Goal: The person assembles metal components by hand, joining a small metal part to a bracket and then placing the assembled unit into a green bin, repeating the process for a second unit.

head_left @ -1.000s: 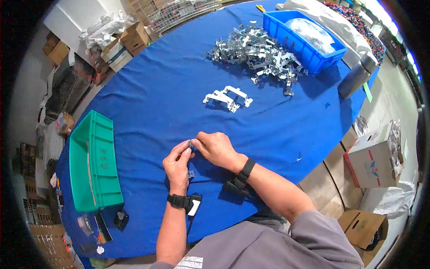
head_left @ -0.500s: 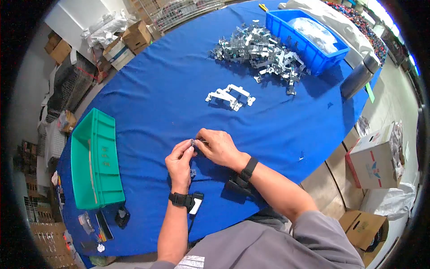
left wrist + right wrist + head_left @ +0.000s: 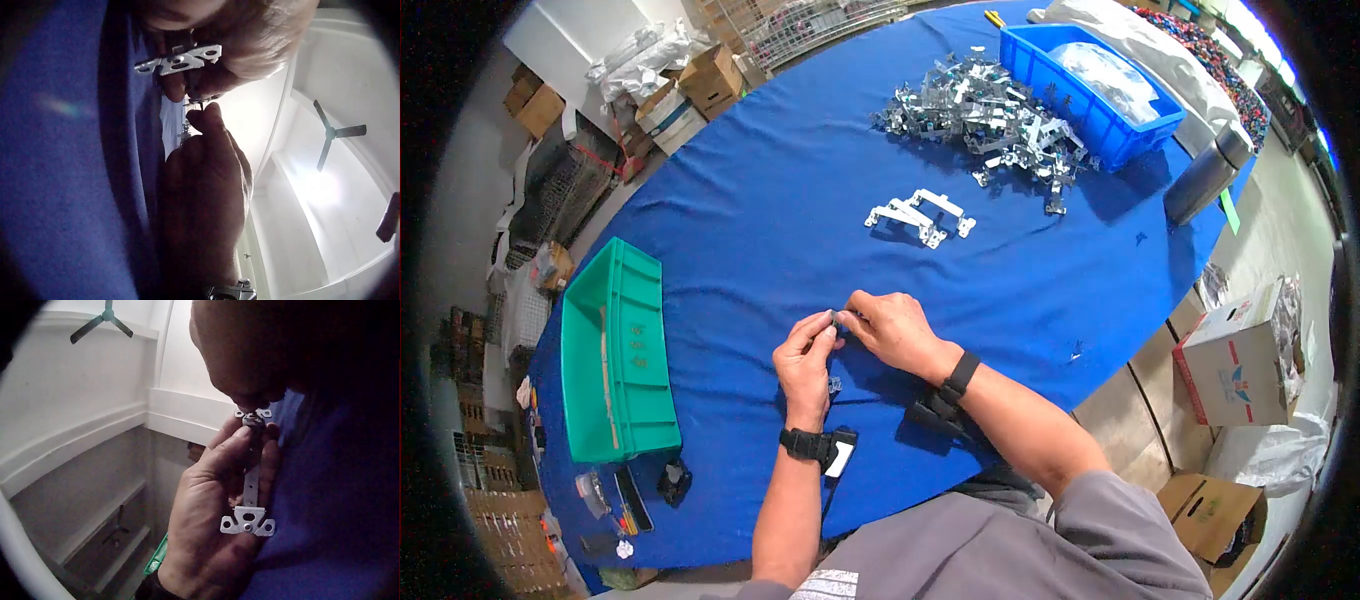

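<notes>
"What's at the far left of the bench [image 3: 750, 230]?"

"A green bin [image 3: 640, 350], with a black case [image 3: 673, 483] just below it."

"And the left hand [image 3: 802, 368]?"

"Its thumb and fingers are pinching a metal bracket [image 3: 250, 487] near the far end. The strip runs down along the palm, and the near end plate [image 3: 247, 524] sits by the heel of the hand."

"Where's the right hand [image 3: 900, 335]?"

"Right up against it, fingers curled, the tips pinching that far end. Can't tell exactly what's between them; it's too small. So the bracket's held up between the 2 hands, over the bench."

"Anything past them?"

"Loose white brackets [image 3: 908, 215] lying farther back, then a big pile [image 3: 990, 115] of metal parts. A blue bin [image 3: 1135, 140] stands just beside the pile with clear plastic [image 3: 1100, 80] inside, and a steel flask [image 3: 1208, 175] is at the right edge."
</notes>
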Available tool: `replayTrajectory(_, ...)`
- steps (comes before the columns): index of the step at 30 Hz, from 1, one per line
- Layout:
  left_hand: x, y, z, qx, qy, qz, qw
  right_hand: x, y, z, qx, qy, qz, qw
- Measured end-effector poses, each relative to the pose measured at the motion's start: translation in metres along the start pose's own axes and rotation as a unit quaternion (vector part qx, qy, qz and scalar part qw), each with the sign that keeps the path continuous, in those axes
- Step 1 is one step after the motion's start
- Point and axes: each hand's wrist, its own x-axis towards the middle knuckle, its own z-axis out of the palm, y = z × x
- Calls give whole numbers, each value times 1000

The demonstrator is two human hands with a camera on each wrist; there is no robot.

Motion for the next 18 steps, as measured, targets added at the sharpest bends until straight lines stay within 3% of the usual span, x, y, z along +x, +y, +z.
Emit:
replayTrajectory(2,0,-3,0,-4,-8,-1,1000,-6,-1,0,-27,-33,28,999)
replayTrajectory(8,1,-1,-1,12,1,2,1000,-3,1,4,40,63,-35,997)
replayTrajectory(10,-2,-4,-2,19,-8,3,1000,-3,-1,0,0,-4,3,1000)
replayTrajectory(14,2,-1,1,2,2,6,1000,1,-2,-1,-25,-3,6,1000)
replayTrajectory(16,1,-1,1,-5,6,1,1000,-2,-5,1,39,76,-34,996)
replayTrajectory(18,-1,-4,-1,5,0,-3,1000,-6,-2,2,32,52,-18,998)
